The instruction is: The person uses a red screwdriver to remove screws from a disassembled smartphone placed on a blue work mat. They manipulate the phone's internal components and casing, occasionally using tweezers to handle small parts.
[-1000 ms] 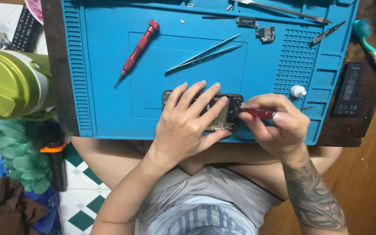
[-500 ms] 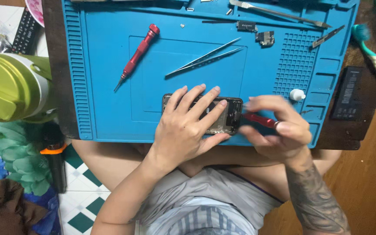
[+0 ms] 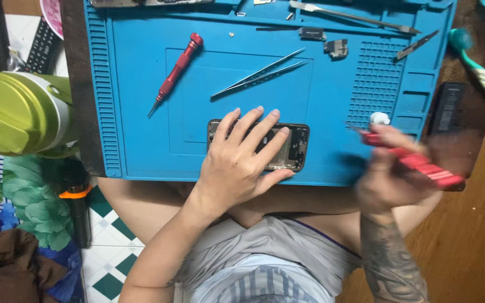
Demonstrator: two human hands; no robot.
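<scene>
Nearest, the left hand (image 3: 242, 163) lies flat across the opened phone (image 3: 296, 147), fingers spread and pressing down rather than gripping — it looks like a way of pinning the phone to the blue mat (image 3: 141, 146) so it cannot slide. The phone sits at the near edge of the mat, its exposed insides showing at the right end past the fingertips. To the right, the right hand (image 3: 388, 179) is blurred, fingers closed around a red screwdriver (image 3: 416, 161), lifted off to the side of the phone. Just beyond it a small white cap (image 3: 379, 118) rests by the mat's compartments. Farther off, a second red screwdriver (image 3: 174, 74) and tweezers (image 3: 262, 73) lie loose mid-mat, within reach. At the far edge, a metal pry tool (image 3: 355, 15) and small parts (image 3: 335, 48) are kept apart.
</scene>
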